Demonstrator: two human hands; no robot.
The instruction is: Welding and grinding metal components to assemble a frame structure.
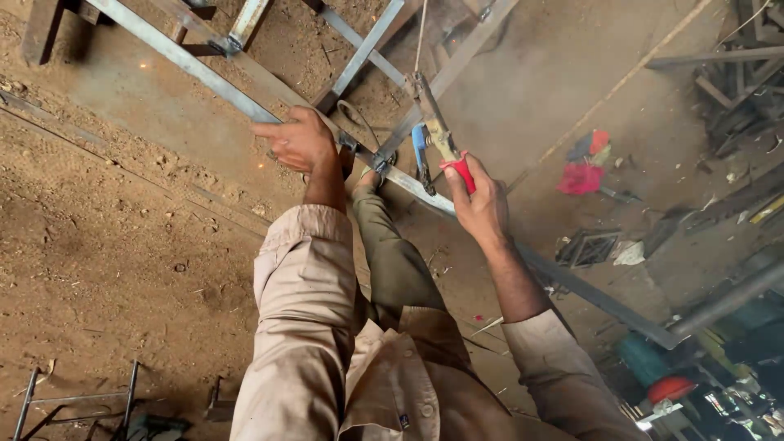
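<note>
A long grey steel bar (196, 69) of a metal frame runs from the upper left down to the lower right. My left hand (300, 140) rests on this bar, fingers curled over it. My right hand (482, 204) grips the red handle of a welding electrode holder (441, 147), whose blue and yellowish jaws point up at the joint where several bars meet (412, 90). My foot in olive trousers (371, 181) presses against the bar between the two hands.
Sandy dirt floor spreads left. More frame bars (367, 45) cross at the top. A red cloth (581, 175), scrap metal (739, 90) and a grate (588, 247) lie right. A small metal stand (77, 400) sits lower left; tools crowd the lower right (674, 388).
</note>
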